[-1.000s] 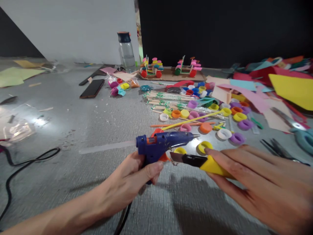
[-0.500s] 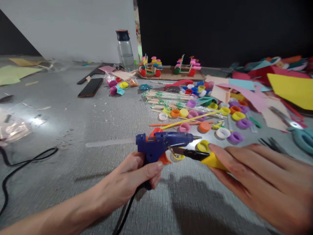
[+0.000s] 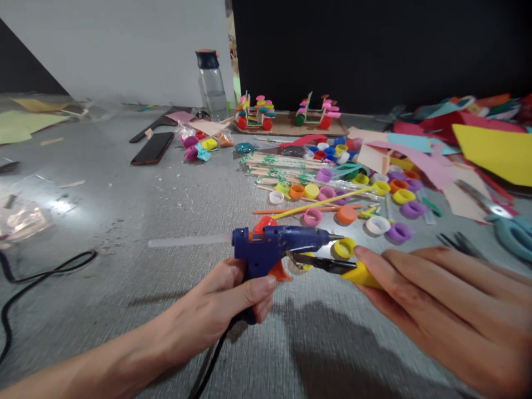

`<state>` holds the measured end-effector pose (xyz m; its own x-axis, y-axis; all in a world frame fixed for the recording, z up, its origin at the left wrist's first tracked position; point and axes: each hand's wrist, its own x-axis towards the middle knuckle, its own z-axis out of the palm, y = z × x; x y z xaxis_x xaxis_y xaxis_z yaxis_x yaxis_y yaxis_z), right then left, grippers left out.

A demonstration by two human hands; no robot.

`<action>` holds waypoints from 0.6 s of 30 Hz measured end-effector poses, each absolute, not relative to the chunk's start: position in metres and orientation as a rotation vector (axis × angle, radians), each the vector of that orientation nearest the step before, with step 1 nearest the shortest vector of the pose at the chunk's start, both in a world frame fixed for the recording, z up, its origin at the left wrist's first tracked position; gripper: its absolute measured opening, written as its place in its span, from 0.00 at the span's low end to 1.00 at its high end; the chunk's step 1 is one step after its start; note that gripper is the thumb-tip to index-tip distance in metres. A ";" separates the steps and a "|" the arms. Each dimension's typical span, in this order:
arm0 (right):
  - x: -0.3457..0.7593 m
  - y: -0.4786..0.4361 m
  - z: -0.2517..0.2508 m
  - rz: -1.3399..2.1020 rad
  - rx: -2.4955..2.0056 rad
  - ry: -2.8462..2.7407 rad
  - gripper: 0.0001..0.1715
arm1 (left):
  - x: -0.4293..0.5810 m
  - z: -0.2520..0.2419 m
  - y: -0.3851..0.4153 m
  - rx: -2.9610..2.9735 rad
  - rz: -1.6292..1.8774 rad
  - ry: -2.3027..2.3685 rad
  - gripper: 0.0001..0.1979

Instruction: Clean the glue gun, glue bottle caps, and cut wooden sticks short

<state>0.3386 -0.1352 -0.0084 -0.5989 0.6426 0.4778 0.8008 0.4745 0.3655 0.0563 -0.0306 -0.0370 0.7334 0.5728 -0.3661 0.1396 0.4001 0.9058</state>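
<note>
My left hand [image 3: 236, 302] is closed round the handle of a blue glue gun [image 3: 274, 244] with an orange trigger. A clear glue stick [image 3: 191, 240] juts from its back, and the metal nozzle points right. Between the fingertips of my right hand [image 3: 440, 310] is a yellow utility knife [image 3: 363, 275]. Its dark blade reaches left to the underside of the gun, just ahead of the trigger; whether it touches is hard to tell. Below the nozzle lies a yellow bottle cap [image 3: 344, 248]. Another yellow cap is partly hidden behind the blade.
Several coloured bottle caps [image 3: 313, 216] and wrapped sticks [image 3: 286, 162] lie beyond the gun. Scissors [image 3: 513, 233] and coloured paper [image 3: 494, 152] are at the right. A phone [image 3: 152, 148], a water bottle [image 3: 213, 83] and two small wheeled models [image 3: 255, 113] stand farther back.
The utility knife and my right hand have shifted very slightly left relative to the gun. Both grips stay the same, and the whole view has moved a little.
</note>
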 end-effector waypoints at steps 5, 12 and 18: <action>0.348 -0.144 -0.014 -0.806 -1.277 -2.444 0.37 | 0.057 -0.034 -0.031 1.176 0.292 0.741 0.19; 0.345 -0.140 -0.019 -0.723 -1.320 -2.341 0.30 | 0.054 -0.037 -0.028 1.247 0.264 0.780 0.20; 0.336 -0.131 -0.011 -0.669 -1.359 -2.318 0.15 | 0.056 -0.023 -0.032 1.420 0.210 0.918 0.19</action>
<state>0.3357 -0.1312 -0.0106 -0.4663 0.7057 0.5334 0.8814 0.4221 0.2121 0.0562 -0.0324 -0.0234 0.6541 0.6306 -0.4178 0.3863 0.1964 0.9012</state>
